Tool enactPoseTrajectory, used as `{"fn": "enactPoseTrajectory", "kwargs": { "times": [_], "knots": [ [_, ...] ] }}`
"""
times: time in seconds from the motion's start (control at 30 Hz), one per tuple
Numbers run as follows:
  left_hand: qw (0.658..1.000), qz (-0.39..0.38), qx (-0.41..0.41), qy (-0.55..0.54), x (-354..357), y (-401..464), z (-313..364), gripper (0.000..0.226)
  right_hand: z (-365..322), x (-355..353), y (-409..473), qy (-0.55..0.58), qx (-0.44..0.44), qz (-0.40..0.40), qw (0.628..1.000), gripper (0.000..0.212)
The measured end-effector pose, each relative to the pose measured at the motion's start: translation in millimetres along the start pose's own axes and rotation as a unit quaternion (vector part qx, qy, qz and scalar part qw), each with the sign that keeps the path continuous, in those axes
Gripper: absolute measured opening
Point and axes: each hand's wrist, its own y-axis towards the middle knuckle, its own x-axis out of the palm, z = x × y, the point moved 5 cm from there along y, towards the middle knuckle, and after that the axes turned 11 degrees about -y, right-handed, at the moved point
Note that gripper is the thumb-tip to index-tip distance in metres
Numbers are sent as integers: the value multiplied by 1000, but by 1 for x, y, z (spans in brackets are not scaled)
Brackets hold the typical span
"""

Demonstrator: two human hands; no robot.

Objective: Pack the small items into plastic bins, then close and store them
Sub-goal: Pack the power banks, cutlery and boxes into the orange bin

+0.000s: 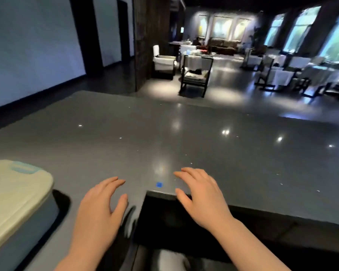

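A plastic bin [27, 222] with a cream lid [14, 196] and a light blue latch [24, 169] stands closed at the left edge of the grey countertop [164, 137]. My left hand [98, 210] hovers palm down over the counter's near part, to the right of the bin, fingers relaxed and holding nothing. My right hand [202, 194] lies palm down at the counter's inner corner edge, fingers straight and spread, holding nothing. No small items are visible on the counter.
A small blue square mark [159, 184] lies on the counter between my hands. A dark recess [164, 222] cuts into the counter's near edge. Beyond the counter are chairs [195, 75], cloth-covered tables [280, 75] and a dark pillar [151, 42].
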Motion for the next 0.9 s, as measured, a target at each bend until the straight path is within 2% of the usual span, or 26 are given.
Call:
{"fn": "enactPoseTrajectory", "kwargs": {
  "times": [0.13,0.33,0.53,0.67,0.9],
  "knots": [
    [984,-111,128,-50,91,1,98,31,100,-51,-69,-68,133,23,989,43],
    [929,-238,273,-79,214,-46,236,33,228,-119,-199,-128,309,47,941,43],
    [883,-301,329,-145,323,-124,377,30,346,-179,-341,-170,440,54,880,44],
    [845,-346,370,-169,391,-181,461,30,404,-205,-412,-194,484,50,852,43],
    [791,-428,400,-177,491,-234,547,30,496,-213,-495,-179,567,16,804,43]
  ]
}}
